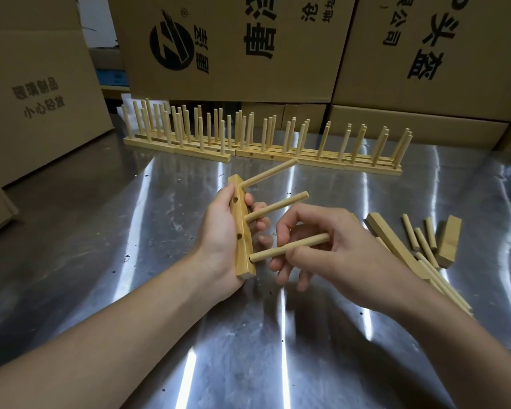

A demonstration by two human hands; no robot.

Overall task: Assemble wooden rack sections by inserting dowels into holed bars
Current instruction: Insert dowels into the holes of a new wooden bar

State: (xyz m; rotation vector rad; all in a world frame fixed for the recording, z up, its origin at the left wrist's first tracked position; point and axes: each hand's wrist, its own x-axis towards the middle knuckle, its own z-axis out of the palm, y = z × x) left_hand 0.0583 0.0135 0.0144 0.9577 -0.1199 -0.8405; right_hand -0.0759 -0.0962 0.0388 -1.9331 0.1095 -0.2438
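While the left hand (219, 231) grips the holed bar (237, 217) bearing two dowels (278, 206), the right hand (331, 246) pinches a third dowel (266, 254).

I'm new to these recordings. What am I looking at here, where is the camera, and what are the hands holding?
No machine here: a person works bare-handed, and the single picture comes from a camera worn on their head, looking down. The left hand grips a holed bar with two dowels already in it. The right hand pinches a third dowel, its end at the bar's lower part. On the metal table, finished racks stand at the back; spare bars and spare dowels lie right. Boxes stand behind.
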